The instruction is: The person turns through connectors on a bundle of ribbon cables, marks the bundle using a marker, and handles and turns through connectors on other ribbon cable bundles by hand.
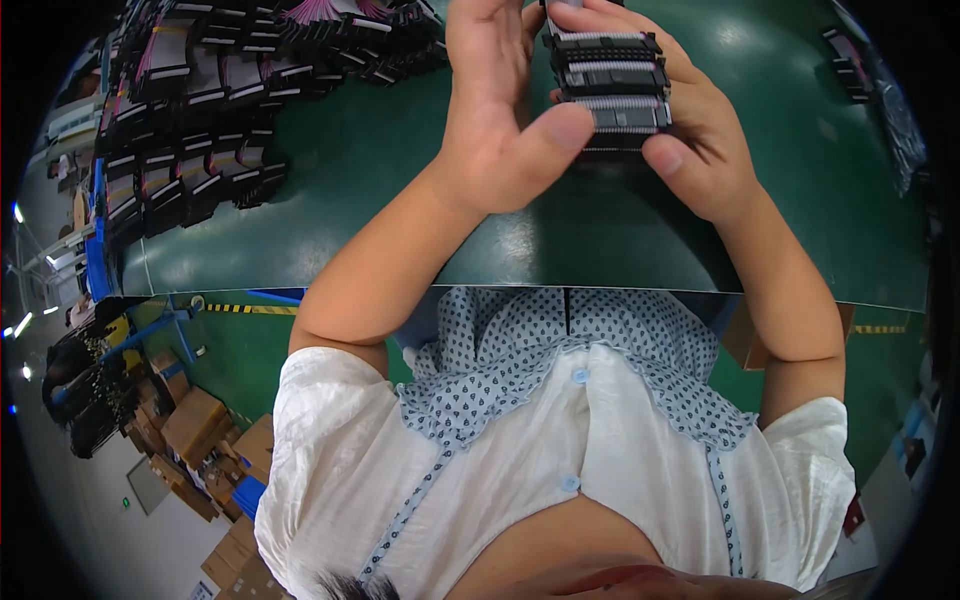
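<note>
A stack of black ribbon cable connectors is between my two hands above the green tabletop, their grey ribbon edges showing in rows. My left hand is at the stack's left side, its thumb pressed to the lower left corner and its fingers reaching up along the side. Around the right and far side wraps my right hand, with the thumb near the lower right corner. Some fingertips are hidden behind the stack or cut off by the top edge of the view.
Piles of ribbon cables with black connectors cover the left of the green table. At the far right lie a small cable bundle and a clear plastic bag. Cardboard boxes stand on the floor at left.
</note>
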`<state>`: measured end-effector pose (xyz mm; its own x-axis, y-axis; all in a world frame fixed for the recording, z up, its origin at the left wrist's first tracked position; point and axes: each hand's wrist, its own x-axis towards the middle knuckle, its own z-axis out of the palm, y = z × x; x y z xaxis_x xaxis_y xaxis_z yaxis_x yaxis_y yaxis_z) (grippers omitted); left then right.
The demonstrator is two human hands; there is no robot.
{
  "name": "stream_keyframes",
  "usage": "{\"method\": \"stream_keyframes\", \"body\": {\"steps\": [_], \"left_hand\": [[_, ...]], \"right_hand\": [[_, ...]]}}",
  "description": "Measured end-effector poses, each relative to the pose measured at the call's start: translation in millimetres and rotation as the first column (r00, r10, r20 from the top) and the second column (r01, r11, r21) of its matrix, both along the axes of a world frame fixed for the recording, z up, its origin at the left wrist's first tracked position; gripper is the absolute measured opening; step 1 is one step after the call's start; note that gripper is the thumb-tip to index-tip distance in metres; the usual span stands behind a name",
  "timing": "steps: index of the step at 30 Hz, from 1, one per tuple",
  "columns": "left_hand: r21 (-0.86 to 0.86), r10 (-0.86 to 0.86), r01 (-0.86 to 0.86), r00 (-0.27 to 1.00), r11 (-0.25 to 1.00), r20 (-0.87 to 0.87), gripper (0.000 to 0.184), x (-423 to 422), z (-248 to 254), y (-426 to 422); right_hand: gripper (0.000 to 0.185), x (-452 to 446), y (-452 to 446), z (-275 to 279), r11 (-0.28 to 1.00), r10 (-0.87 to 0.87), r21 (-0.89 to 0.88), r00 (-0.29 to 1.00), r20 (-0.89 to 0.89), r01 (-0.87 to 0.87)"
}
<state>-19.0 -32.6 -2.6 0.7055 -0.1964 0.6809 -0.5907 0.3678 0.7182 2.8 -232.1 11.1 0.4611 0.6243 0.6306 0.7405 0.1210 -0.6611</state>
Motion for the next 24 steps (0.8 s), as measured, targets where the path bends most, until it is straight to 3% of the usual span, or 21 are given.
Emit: {"method": "stream_keyframes", "body": {"steps": [5,9,13,16,19,21,22,23,24], "left_hand": [[-0.051,-0.057,0.063,0.992,0.997,0.115,0.105,0.8,3.0,-0.6],[-0.044,-0.007,0.016,0.984,0.999,0.177,0.104,3.4,-2.5,0.8],[-0.129,-0.087,0.119,0.969,0.984,0.231,0.101,7.9,-5.1,3.3],[-0.130,-0.101,0.127,0.976,0.983,0.191,0.096,1.5,-2.3,5.9],[-0.154,-0.116,0.133,0.987,0.979,0.113,0.083,0.2,1.6,2.0],[0.032,-0.032,0.028,0.992,0.999,0.124,0.068,2.6,4.3,7.7],[0.040,-0.013,0.013,1.000,0.999,0.002,0.063,-2.8,7.4,5.7],[0.045,0.004,0.001,0.992,0.999,-0.123,0.059,-8.2,10.5,3.6],[0.045,0.019,-0.008,0.969,0.999,-0.245,0.058,-13.5,13.6,1.5]], "right_hand": [[0.061,6.0,-4.1,-7.1,0.998,-0.029,-0.049,0.985,0.168,0.038],[0.060,-1.7,-3.3,2.9,0.994,-0.045,-0.083,0.970,0.241,0.066],[0.061,3.9,-3.9,-7.4,0.992,-0.076,-0.063,0.922,0.380,0.107],[0.055,7.4,-1.4,-10.0,0.987,-0.100,-0.058,0.856,0.507,0.150],[0.069,8.4,-3.5,2.0,0.981,-0.079,-0.116,0.869,0.489,0.154],[0.075,0.2,-5.3,-0.8,0.993,-0.105,-0.040,0.985,0.134,0.111],[0.074,-11.9,-2.6,-14.7,0.991,-0.096,0.072,0.972,-0.212,0.114],[0.076,-14.6,-6.4,-15.3,0.988,0.061,0.153,0.893,-0.446,0.009],[0.079,-17.5,-8.6,-13.5,0.957,0.227,0.287,0.723,-0.652,-0.042]]}}
